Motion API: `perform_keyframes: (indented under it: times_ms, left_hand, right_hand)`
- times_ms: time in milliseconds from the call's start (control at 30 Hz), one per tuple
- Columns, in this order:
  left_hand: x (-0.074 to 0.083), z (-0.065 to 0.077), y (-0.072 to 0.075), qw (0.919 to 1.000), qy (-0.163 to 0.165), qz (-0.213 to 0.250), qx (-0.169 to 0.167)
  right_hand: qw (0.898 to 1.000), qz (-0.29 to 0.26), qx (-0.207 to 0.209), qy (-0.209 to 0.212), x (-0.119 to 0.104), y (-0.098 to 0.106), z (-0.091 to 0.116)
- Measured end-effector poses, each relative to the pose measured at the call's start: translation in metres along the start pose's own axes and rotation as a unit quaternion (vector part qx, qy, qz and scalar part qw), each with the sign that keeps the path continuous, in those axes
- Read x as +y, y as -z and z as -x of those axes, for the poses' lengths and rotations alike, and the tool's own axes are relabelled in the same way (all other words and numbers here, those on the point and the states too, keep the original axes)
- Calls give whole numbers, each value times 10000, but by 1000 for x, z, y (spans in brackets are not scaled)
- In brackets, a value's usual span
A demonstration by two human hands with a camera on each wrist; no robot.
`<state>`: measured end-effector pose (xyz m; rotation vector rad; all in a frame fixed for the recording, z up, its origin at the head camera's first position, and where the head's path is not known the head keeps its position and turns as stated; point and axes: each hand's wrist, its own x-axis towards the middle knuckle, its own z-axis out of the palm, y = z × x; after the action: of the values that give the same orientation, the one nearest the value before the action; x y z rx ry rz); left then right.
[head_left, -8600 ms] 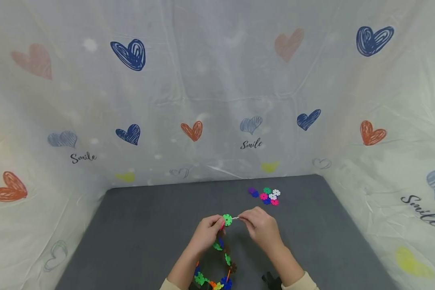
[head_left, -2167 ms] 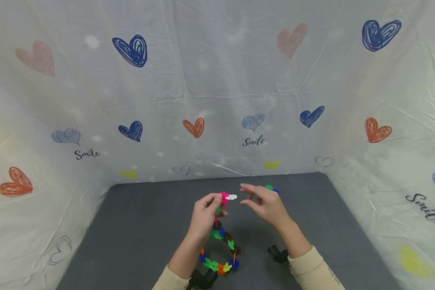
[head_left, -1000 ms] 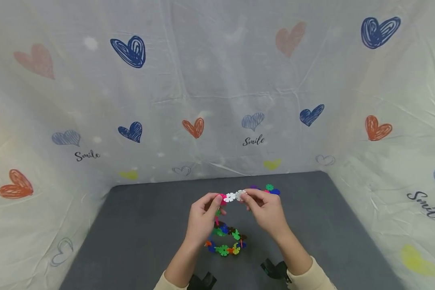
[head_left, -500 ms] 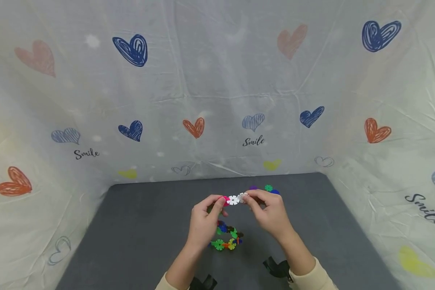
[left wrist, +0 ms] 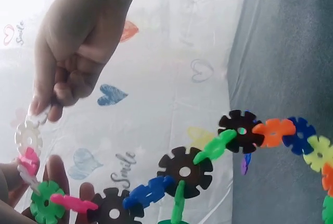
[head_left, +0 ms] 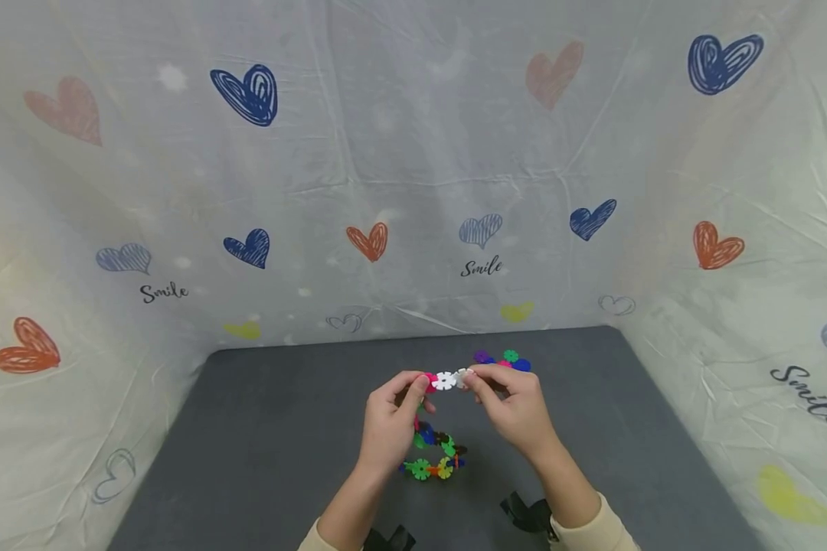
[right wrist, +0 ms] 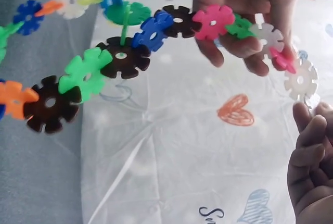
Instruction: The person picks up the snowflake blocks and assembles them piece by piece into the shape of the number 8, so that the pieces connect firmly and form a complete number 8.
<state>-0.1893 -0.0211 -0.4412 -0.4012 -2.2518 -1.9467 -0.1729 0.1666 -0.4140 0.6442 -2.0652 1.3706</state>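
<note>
My left hand [head_left: 389, 425] pinches a pink notched snowflake disc [head_left: 429, 382] near the end of a chain. A white disc [head_left: 444, 381] sticks out from the pink one. My right hand [head_left: 517, 405] pinches a second white disc [head_left: 462, 376], which meets the first at its edge; how deep their slots engage cannot be told. Below the left hand, the looped chain of green, brown, blue, orange and yellow discs [head_left: 420, 469] hangs down. The right wrist view shows the linked discs [right wrist: 87, 76] up close; fingers partly cover the outer white disc.
A small pile of loose discs, purple, green, pink and blue [head_left: 511, 356], lies at the back of the dark grey table [head_left: 282, 428], partly behind the right hand. Black wrist mounts [head_left: 527, 513] show under the forearms. A white curtain printed with hearts [head_left: 413, 153] surrounds the table.
Earlier a green disc was between the hands; pink and white ones now follow it. The right hand, formerly apart, has brought a second white disc against the first. Little differs over the last half second.
</note>
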Motion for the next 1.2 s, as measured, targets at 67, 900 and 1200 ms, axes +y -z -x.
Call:
perform_keyframes:
  times_ms: [67, 900, 1200]
  left_hand:
    - [0, 0, -1, 10000, 9, 33, -2]
    - [-5, 4, -7, 9994, -321, 24, 122]
    - [-3, -5, -5, 9956, 152, 318, -867]
  right_hand:
    - [9999, -44, -15, 153, 6, 0, 1]
    - [9931, 64, -391, 1105, 34, 4, 0]
    - [9961, 27, -835, 284, 36, 5, -5]
